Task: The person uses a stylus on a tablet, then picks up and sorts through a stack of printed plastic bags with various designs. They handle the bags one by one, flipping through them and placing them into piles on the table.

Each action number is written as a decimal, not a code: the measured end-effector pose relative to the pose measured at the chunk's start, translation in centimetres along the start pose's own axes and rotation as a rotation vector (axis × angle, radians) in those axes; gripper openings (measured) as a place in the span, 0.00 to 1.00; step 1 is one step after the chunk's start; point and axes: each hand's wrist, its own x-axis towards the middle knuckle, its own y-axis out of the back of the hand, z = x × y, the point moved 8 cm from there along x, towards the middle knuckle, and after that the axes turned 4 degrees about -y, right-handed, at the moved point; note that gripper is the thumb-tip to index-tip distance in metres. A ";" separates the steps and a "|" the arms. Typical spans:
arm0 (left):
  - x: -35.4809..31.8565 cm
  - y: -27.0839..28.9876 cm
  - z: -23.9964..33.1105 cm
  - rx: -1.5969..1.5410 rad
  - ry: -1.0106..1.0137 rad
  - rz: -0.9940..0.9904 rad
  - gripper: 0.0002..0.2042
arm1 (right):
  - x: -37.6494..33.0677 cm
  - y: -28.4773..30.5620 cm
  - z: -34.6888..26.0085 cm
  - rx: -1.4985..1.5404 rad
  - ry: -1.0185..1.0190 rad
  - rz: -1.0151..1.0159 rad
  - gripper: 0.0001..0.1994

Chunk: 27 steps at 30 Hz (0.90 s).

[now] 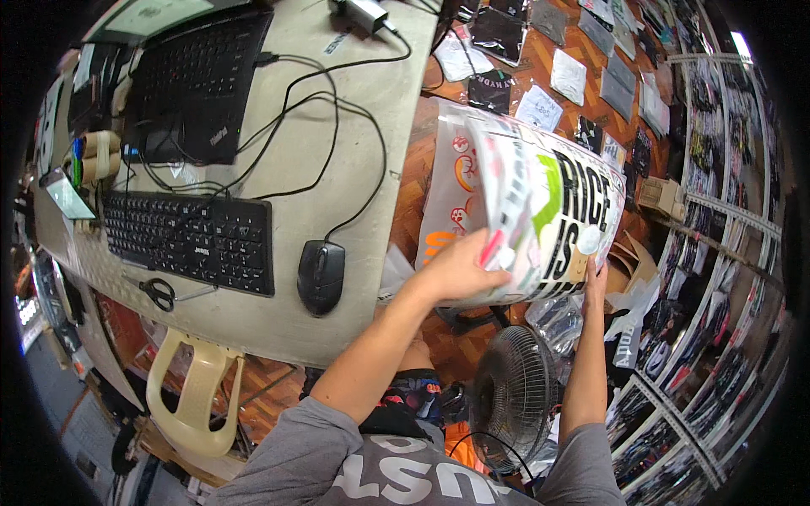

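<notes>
Beyond the desk's right edge I hold a loosely curled bundle of white printed sheets [548,215] with bold black lettering and a green patch. My left hand [460,268] grips its near left edge, the thumb lying over the front. At the lower right edge my right hand [596,282] is closed around the sheets, its fingers partly hidden by them. A pale sheet with orange and red prints [447,194] hangs on the left behind the bundle; whether it is joined to the bundle I cannot tell.
A mouse [321,277], keyboard [190,243], laptop [198,88], scissors [158,294] and loose cables lie on the desk [354,215]. Below my hands stands a fan [513,396]. Flat bagged garments [568,76] cover the far floor. Packed shelves [717,278] line the right; a chair [194,396] is at left.
</notes>
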 end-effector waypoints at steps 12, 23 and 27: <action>-1.5 -3.9 8.4 0.086 -0.030 0.142 0.30 | 0.5 -0.2 2.4 0.306 -0.003 -0.203 0.26; 0.0 -7.5 8.9 -0.164 0.030 -0.005 0.32 | 1.5 1.7 5.7 0.298 0.018 -0.179 0.27; 0.1 -7.2 7.3 -0.230 -0.034 0.043 0.31 | 0.1 1.8 3.2 0.197 0.079 -0.095 0.29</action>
